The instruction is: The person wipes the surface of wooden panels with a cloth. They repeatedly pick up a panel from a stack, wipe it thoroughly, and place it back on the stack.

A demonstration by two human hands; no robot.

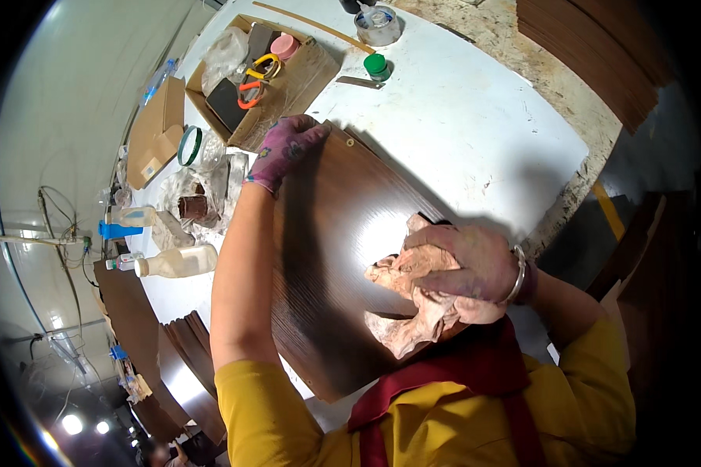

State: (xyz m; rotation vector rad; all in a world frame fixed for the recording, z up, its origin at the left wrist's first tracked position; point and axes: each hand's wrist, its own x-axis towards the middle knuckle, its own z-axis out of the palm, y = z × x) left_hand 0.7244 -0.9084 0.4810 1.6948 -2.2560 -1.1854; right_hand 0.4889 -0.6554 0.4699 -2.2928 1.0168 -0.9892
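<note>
A dark brown wood-grain panel point(335, 210) lies at a slant before me, its surface shining under the light. My left hand point(287, 149), in a purple flowered glove, is closed over the panel's far left corner, its fingertips bent over the edge near a small brass-coloured fitting point(350, 142). On the right side of the panel my right hand point(475, 261), also gloved and with a bangle at the wrist, grips a crumpled pinkish-tan rag point(405, 323) against the surface. The rag hides the panel beneath it and some of the right fingertips.
Past my left hand stands a cardboard box point(304, 89) holding scissors and other items. A green-lidded jar point(377, 66) and a round tub point(378, 27) sit farther back on the white table point(475, 117). Plastic bottles point(177, 261) lie left; stacked brown boards point(592, 47) are far right.
</note>
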